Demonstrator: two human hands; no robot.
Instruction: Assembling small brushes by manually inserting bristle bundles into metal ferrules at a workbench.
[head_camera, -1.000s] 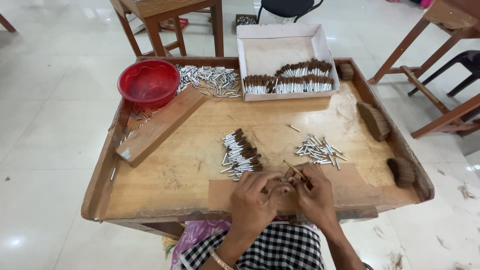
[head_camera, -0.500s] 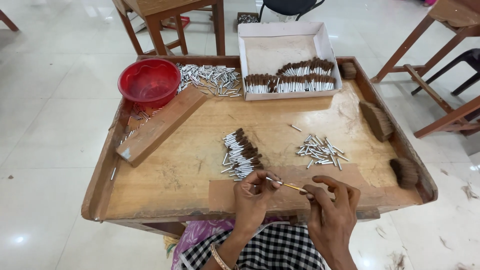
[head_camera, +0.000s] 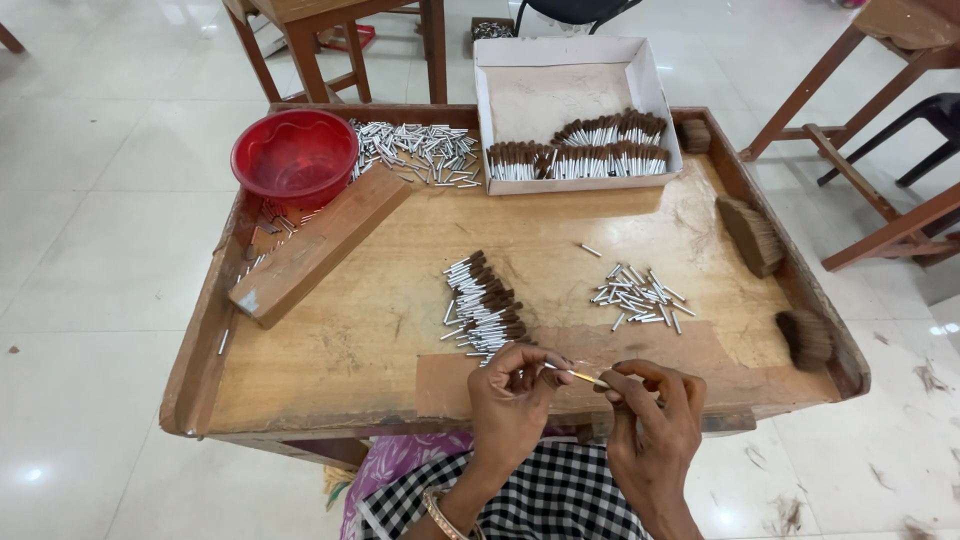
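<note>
Both hands have drawn slightly apart since before: left hand (head_camera: 510, 400) and right hand (head_camera: 650, 425) pinch a thin stick (head_camera: 580, 376) between them, over the wooden tray's (head_camera: 340, 350) near edge, beside brown-tipped tubes (head_camera: 483, 305).

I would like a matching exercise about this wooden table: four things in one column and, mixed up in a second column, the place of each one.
Things:
1. red bowl
2. white box
3. wooden block
4. thin stick

Places:
A. between the fingertips of both hands
B. far left corner of the table
C. lying slanted, just near of the bowl
D. far edge, holding rows of brown-tipped pieces

Pairs: 1-B, 2-D, 3-C, 4-A
</note>
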